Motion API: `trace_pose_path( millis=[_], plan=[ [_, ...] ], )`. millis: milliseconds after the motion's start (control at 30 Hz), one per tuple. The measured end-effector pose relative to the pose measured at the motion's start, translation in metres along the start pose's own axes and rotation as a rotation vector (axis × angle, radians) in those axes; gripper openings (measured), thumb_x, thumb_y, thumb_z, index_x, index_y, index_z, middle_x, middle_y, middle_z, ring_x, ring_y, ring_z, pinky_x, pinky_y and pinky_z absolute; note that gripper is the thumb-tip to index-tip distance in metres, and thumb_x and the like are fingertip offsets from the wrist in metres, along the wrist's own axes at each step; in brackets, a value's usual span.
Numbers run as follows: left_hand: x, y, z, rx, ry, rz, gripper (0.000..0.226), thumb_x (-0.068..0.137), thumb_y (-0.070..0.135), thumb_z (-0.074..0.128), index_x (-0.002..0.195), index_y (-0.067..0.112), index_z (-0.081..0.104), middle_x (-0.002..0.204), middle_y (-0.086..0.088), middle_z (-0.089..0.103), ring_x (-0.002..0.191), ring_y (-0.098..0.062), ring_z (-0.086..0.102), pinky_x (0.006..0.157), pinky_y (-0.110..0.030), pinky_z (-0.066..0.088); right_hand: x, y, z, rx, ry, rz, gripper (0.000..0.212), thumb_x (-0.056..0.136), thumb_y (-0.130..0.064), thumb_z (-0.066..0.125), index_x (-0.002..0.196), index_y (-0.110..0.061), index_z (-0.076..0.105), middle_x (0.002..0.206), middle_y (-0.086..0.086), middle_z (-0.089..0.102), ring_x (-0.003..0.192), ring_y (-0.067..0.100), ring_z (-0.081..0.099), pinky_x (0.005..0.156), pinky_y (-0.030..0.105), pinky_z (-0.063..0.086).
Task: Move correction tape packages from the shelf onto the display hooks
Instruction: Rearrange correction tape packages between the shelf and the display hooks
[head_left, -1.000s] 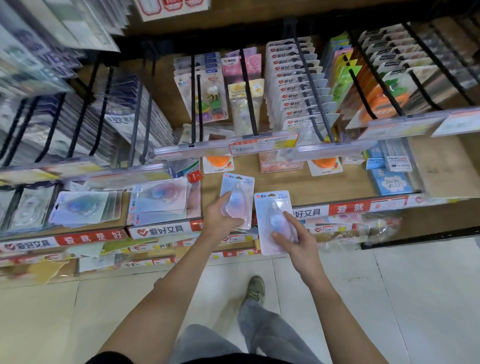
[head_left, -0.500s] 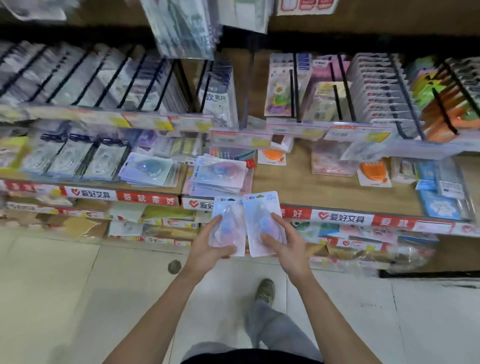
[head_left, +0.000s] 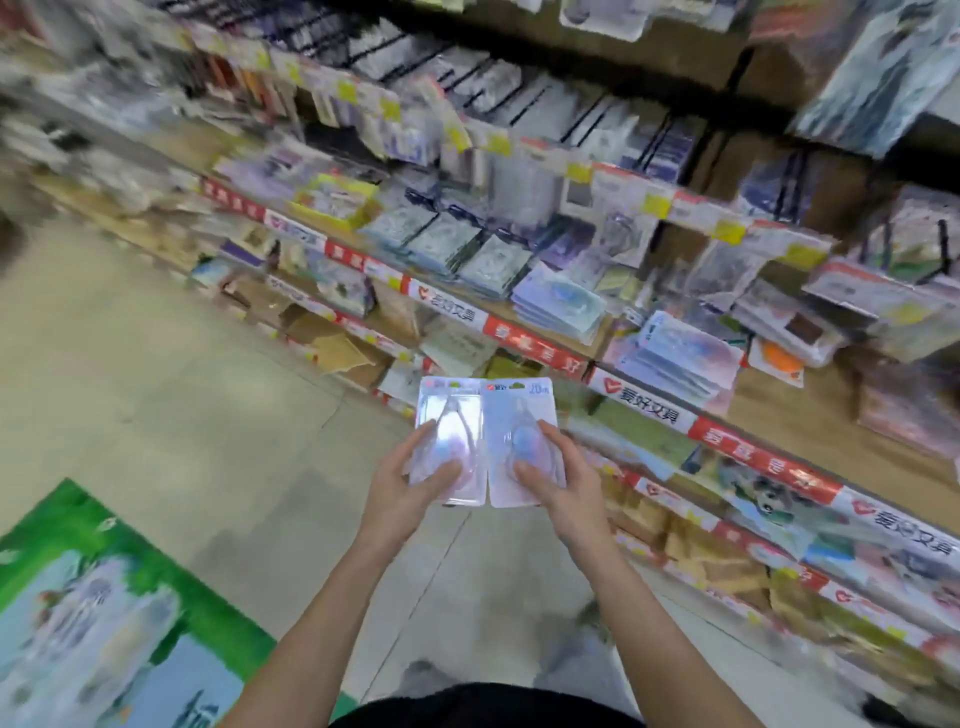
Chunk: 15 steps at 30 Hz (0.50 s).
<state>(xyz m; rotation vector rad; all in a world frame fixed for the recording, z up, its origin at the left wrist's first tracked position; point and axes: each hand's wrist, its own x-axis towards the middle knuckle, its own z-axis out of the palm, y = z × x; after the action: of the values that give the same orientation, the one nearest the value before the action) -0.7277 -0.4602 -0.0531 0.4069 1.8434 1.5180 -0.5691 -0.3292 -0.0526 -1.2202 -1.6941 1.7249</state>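
The view has swung left along the aisle since half a second ago, so the shelving now runs diagonally and blurred. The hands have stayed in front of the body, so the carry phase continues.

The left hand grips a clear plastic blister package with a pale purple correction tape, thumb curled over its lower bubble. The right hand grips a matching blister package on a lilac card likewise. The two packages touch edge to edge above the tiled floor.

Beyond, stacked flat packages remain on the wooden shelf. The black display hooks hang above, well apart from both hands.
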Motion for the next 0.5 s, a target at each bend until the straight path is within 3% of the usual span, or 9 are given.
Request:
trace_pose_path(
  millis=[33,100,167,233,267,333,367,433,500],
  plan=[
    [-0.004,0.002,-0.023,-0.002,0.036,0.011,0.058,0.079,0.013,0.083,0.132,0.023,0.062,0.13,0.008,0.065,0.118,-0.002,0.061,0.1,-0.029,0.052,-0.002,-0.007,0.024,0.003,-0.024,-0.015,0.063,0.075,-0.03,0.082,0.134,-0.025,0.061,0.132,-0.017,0.062,0.124,0.001,0.056,0.102,0.024,0.048],
    [-0.013,0.007,-0.069,0.009,0.109,0.05,0.059,0.08,0.009,0.081,0.134,0.017,0.06,0.128,0.007,0.064,0.102,0.017,0.06,0.087,-0.011,0.051,-0.003,-0.018,0.073,0.017,-0.088,-0.058,0.059,0.081,-0.018,0.082,0.135,-0.02,0.06,0.134,-0.008,0.062,0.114,-0.001,0.06,0.09,0.022,0.054],
    [-0.02,0.005,-0.111,-0.002,0.195,0.075,0.058,0.081,0.004,0.078,0.134,0.015,0.058,0.123,0.01,0.063,0.091,0.028,0.056,0.075,-0.001,0.045,-0.009,-0.033,0.12,0.037,-0.159,-0.087,0.058,0.082,-0.019,0.081,0.136,-0.02,0.059,0.134,-0.007,0.06,0.104,-0.003,0.061,0.086,0.031,0.055],
    [-0.026,0.006,-0.151,-0.012,0.277,0.084,0.056,0.081,0.005,0.079,0.132,0.017,0.06,0.116,0.021,0.062,0.091,0.028,0.055,0.078,-0.004,0.048,-0.012,-0.044,0.161,0.014,-0.206,-0.129,0.065,0.077,-0.031,0.078,0.138,-0.022,0.057,0.137,-0.012,0.058,0.122,0.001,0.055,0.106,0.037,0.047],
    [-0.027,0.007,-0.17,-0.02,0.318,0.078,0.056,0.08,0.008,0.081,0.131,0.018,0.061,0.116,0.024,0.062,0.095,0.024,0.058,0.086,-0.012,0.052,-0.014,-0.05,0.18,-0.003,-0.238,-0.143,0.066,0.076,-0.035,0.075,0.139,-0.023,0.056,0.137,-0.014,0.057,0.127,0.003,0.053,0.109,0.04,0.045],
    [-0.029,0.009,-0.205,-0.034,0.393,0.059,0.06,0.078,0.015,0.085,0.132,0.022,0.062,0.12,0.024,0.065,0.106,0.012,0.062,0.097,-0.038,0.055,-0.016,-0.059,0.214,-0.028,-0.312,-0.165,0.066,0.077,-0.04,0.073,0.139,-0.028,0.054,0.137,-0.017,0.057,0.128,0.008,0.054,0.106,0.049,0.047],
    [-0.029,0.011,-0.219,-0.042,0.425,0.063,0.06,0.077,0.016,0.085,0.132,0.023,0.062,0.122,0.022,0.065,0.109,0.008,0.062,0.099,-0.042,0.054,-0.016,-0.064,0.229,-0.033,-0.335,-0.174,0.067,0.077,-0.044,0.073,0.139,-0.031,0.054,0.138,-0.018,0.057,0.128,0.008,0.054,0.105,0.052,0.047],
    [-0.024,0.016,-0.243,-0.06,0.477,0.086,0.058,0.078,0.017,0.084,0.132,0.023,0.063,0.125,0.019,0.065,0.109,0.009,0.062,0.1,-0.036,0.053,-0.012,-0.073,0.255,-0.032,-0.368,-0.197,0.07,0.076,-0.05,0.072,0.141,-0.029,0.053,0.141,-0.017,0.056,0.129,0.002,0.052,0.109,0.051,0.044],
    [-0.012,0.019,-0.264,-0.083,0.53,0.104,0.056,0.078,0.015,0.083,0.13,0.022,0.064,0.125,0.017,0.066,0.106,0.012,0.062,0.094,-0.022,0.053,-0.001,-0.083,0.281,-0.035,-0.402,-0.224,0.071,0.078,-0.045,0.072,0.142,-0.024,0.051,0.141,-0.016,0.054,0.128,-0.004,0.048,0.112,0.044,0.041]
  ],
)
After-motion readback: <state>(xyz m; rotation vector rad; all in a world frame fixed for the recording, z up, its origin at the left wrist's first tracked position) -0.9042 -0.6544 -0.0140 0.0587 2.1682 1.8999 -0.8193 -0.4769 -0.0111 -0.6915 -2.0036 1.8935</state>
